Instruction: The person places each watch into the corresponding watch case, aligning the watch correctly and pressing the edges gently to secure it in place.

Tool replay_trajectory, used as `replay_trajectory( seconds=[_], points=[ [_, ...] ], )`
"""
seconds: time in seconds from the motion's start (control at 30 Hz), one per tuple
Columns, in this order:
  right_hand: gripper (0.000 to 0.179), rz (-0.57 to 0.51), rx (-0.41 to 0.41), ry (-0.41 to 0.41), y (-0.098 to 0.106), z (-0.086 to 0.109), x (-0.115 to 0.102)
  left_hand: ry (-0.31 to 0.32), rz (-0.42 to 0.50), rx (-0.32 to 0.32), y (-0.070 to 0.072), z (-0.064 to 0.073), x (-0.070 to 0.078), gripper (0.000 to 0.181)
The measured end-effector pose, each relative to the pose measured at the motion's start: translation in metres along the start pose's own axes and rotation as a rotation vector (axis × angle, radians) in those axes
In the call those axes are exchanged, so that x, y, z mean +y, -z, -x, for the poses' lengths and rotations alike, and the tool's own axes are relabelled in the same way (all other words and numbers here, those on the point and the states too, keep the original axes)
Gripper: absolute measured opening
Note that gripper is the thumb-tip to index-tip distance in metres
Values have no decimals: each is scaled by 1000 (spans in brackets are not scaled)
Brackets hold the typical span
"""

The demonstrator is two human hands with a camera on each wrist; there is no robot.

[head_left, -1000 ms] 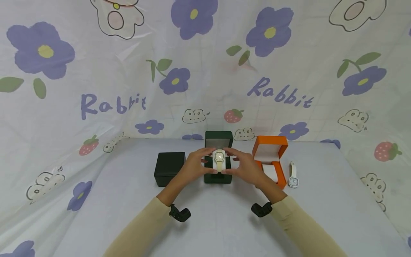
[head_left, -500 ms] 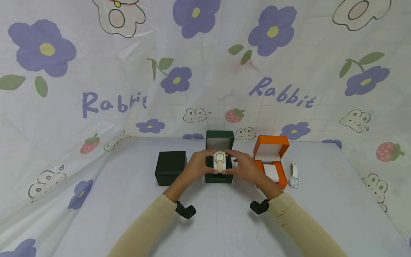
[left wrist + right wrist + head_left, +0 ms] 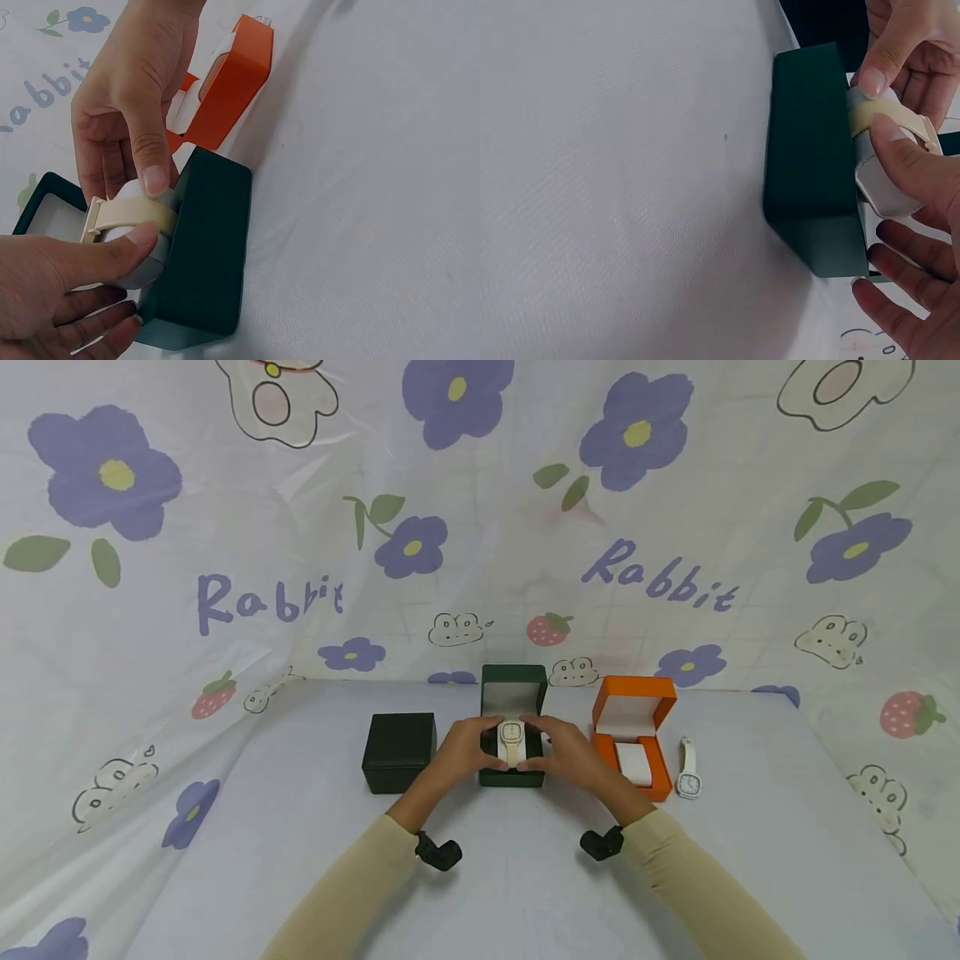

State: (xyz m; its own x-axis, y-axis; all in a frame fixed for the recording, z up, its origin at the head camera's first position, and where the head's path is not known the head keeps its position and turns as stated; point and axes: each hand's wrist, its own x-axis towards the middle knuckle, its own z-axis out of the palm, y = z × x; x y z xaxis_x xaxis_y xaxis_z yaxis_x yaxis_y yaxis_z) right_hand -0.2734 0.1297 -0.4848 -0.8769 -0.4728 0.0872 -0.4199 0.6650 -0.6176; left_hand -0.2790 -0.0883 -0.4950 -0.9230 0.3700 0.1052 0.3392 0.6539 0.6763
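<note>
A watch (image 3: 512,732) with a cream strap is wrapped round a white watch cushion (image 3: 139,270). My left hand (image 3: 461,745) and right hand (image 3: 573,752) grip the cushion from either side, fingers at the back and thumbs at the front. In the right wrist view, both thumbs press near the strap (image 3: 881,112). The cushion sits partly inside the open dark green watch box (image 3: 512,780), behind its front wall (image 3: 210,240). The watch face is hidden in both wrist views.
A closed black box (image 3: 397,752) stands left of the green one. On the right is an open orange watch box (image 3: 656,768) holding a white cushion (image 3: 634,765). Beside it lies a second, white watch (image 3: 687,768). A patterned curtain (image 3: 480,560) rises behind the table.
Both hands have come down a little with the watch and cushion, deeper into the green box. The boxes and the white watch stay where they were.
</note>
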Motion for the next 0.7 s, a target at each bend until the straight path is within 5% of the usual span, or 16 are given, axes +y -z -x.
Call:
replay_trajectory(
  seconds=[0.37,0.7],
  points=[
    [78,42,-1,0,-4,-5,4,-22,1,-7,-3,-1,-6,78],
    [74,49,30,85,-9,-7,10,-91,-20,5,-5,-4,-10,74]
  ],
)
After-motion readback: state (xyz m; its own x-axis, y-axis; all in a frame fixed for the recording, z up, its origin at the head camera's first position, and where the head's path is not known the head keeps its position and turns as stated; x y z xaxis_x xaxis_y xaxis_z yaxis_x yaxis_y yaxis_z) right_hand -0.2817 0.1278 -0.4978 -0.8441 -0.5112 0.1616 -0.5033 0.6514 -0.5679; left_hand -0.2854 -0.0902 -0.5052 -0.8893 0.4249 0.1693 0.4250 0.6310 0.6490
